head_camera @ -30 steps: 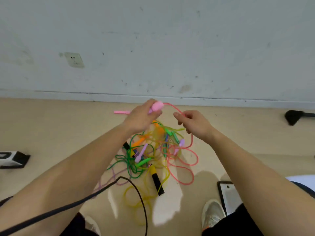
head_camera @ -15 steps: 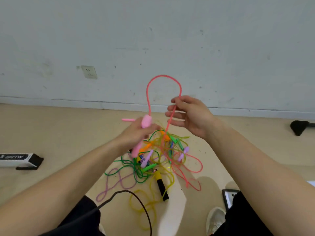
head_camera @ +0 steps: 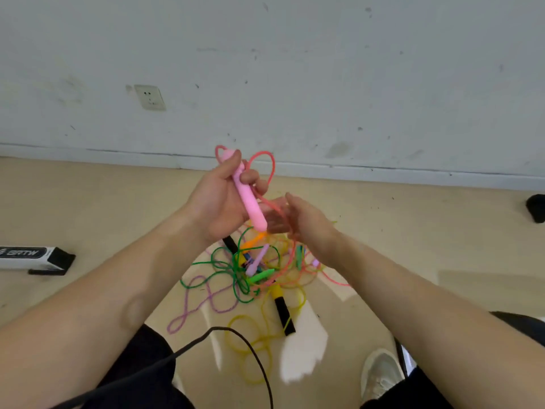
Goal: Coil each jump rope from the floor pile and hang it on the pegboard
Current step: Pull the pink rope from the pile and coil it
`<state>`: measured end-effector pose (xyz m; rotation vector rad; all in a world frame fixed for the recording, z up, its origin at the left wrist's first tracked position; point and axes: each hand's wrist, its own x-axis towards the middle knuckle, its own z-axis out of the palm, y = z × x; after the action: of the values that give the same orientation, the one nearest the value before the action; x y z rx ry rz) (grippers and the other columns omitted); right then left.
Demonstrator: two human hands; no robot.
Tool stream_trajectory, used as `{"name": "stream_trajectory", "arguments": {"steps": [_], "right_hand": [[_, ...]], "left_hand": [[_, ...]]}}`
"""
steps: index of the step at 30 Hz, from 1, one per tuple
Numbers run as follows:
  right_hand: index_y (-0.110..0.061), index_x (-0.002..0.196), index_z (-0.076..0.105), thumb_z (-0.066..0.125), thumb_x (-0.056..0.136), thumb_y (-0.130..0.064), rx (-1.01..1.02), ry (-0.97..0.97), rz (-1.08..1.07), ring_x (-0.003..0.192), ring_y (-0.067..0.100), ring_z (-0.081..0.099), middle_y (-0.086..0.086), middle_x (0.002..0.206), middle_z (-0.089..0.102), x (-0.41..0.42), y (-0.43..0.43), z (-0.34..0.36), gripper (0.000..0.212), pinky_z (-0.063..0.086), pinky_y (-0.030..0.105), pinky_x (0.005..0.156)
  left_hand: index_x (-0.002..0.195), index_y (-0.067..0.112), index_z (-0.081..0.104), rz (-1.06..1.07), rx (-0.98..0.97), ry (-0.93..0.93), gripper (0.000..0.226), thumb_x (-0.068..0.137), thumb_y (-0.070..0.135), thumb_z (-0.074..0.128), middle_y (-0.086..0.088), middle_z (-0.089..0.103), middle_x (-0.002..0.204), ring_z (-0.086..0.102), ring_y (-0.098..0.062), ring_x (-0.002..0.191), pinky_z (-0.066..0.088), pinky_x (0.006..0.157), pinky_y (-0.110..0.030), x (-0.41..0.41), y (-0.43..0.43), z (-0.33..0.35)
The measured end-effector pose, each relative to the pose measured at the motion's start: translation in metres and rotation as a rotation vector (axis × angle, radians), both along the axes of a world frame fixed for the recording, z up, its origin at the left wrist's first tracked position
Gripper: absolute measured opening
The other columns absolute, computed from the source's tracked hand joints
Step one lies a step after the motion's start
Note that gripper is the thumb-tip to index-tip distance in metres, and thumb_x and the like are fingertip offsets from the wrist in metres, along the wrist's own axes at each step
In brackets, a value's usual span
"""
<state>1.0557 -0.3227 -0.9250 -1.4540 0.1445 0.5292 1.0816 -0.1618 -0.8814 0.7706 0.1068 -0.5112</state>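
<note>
Since the earlier frame, the tall loop of the pink plastic jump rope point(head_camera: 250, 202) has been drawn small beside the left hand point(head_camera: 216, 202), by which its handle is gripped. Right hand point(head_camera: 309, 228) grip blurred, not determinable. Coiling judged barely begun; tangled multicoloured rope pile point(head_camera: 253, 273) left on the beige floor point(head_camera: 413, 231).

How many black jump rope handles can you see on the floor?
2: one black handle lying nearest the camera, another peeking from under the left hand; others may be buried.

Blurred right hand point(head_camera: 298, 222); black object point(head_camera: 536, 208) partly beyond the right edge.
</note>
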Motion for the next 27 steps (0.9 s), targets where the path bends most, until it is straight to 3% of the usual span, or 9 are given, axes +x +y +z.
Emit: {"name": "stream_trajectory", "arguments": {"steps": [3,5,9,11,14,17,23,25,27], "right_hand": [[0.002,0.077,0.064,0.011,0.103,-0.056,-0.016,0.039,0.280,0.066,0.025,0.066,0.024,0.075,0.067,-0.010,0.017,-0.030,0.083,0.052,0.030,0.071],[0.000,0.074,0.063,0.024,0.103,-0.058,-0.195,0.048,0.369,0.060,0.019,0.063,0.020,0.072,0.066,-0.017,0.007,-0.052,0.076,0.050,0.028,0.067],[-0.014,0.065,0.058,0.050,0.093,-0.013,-0.867,-0.033,0.688,0.058,0.011,0.058,0.004,0.073,0.070,-0.020,-0.034,-0.081,0.029,0.047,0.027,0.060],[-0.013,0.072,0.058,0.048,0.091,-0.006,-0.945,0.052,0.658,0.059,0.012,0.060,0.006,0.083,0.072,-0.015,-0.047,-0.084,0.023,0.048,0.025,0.055],[-0.002,0.087,0.061,0.050,0.099,-0.007,-0.657,0.059,0.346,0.073,0.032,0.071,0.016,0.081,0.070,-0.007,-0.042,-0.069,0.017,0.058,0.035,0.063],[-0.002,0.096,0.061,0.048,0.104,-0.009,-0.200,0.019,0.074,0.070,0.025,0.072,0.012,0.078,0.068,-0.001,-0.022,-0.025,0.017,0.061,0.032,0.060],[-0.002,0.100,0.054,0.041,0.104,-0.005,0.420,-0.009,-0.258,0.067,0.021,0.074,0.007,0.071,0.071,0.009,-0.011,0.044,0.014,0.061,0.028,0.060],[-0.001,0.098,0.054,0.040,0.105,-0.003,0.531,-0.020,-0.362,0.070,0.025,0.075,0.009,0.073,0.070,0.012,-0.016,0.054,0.015,0.062,0.031,0.062],[0.000,0.095,0.054,0.041,0.105,-0.003,0.549,-0.036,-0.454,0.070,0.026,0.074,0.013,0.078,0.069,0.016,-0.024,0.059,0.016,0.063,0.032,0.064]], "left_hand": [[0.076,0.021,0.044,0.128,-0.040,-0.031,0.029,0.099,0.040,0.047,0.007,0.038,0.063,0.053,-0.014,0.063,0.056,0.081,-0.062,0.015,0.014,-0.002],[0.078,0.022,0.044,0.262,-0.038,-0.037,0.030,0.101,0.040,0.046,0.006,0.039,0.059,0.052,-0.015,0.062,0.055,0.081,-0.063,0.025,0.028,-0.001],[0.093,0.022,0.048,0.473,0.173,-0.048,0.015,0.101,0.033,0.051,0.004,0.044,0.058,0.050,-0.014,0.059,0.057,0.086,-0.051,0.042,0.069,-0.001],[0.099,0.020,0.050,0.504,0.451,-0.108,0.006,0.100,0.023,0.054,0.002,0.047,0.068,0.052,-0.015,0.058,0.059,0.081,-0.046,0.046,0.083,-0.008],[0.096,0.015,0.054,0.324,0.847,-0.256,0.006,0.098,0.011,0.057,-0.004,0.057,0.084,0.065,-0.017,0.064,0.058,0.077,-0.041,0.038,0.081,-0.024],[0.099,0.016,0.062,-0.044,1.003,-0.347,0.010,0.093,0.007,0.064,-0.010,0.069,0.096,0.069,-0.020,0.078,0.053,0.091,-0.048,0.021,0.057,-0.038],[0.115,0.006,0.059,-0.388,0.577,-0.283,0.034,0.087,0.027,0.056,-0.013,0.071,0.104,0.063,-0.030,0.101,0.043,0.091,-0.045,-0.013,0.017,-0.037],[0.109,0.006,0.058,-0.439,0.499,-0.264,0.029,0.089,0.026,0.054,-0.013,0.070,0.092,0.066,-0.031,0.094,0.046,0.097,-0.047,-0.019,0.015,-0.032],[0.107,0.006,0.055,-0.462,0.542,-0.273,0.027,0.089,0.026,0.057,-0.008,0.062,0.078,0.064,-0.028,0.082,0.053,0.087,-0.044,-0.024,0.013,-0.027]]}}
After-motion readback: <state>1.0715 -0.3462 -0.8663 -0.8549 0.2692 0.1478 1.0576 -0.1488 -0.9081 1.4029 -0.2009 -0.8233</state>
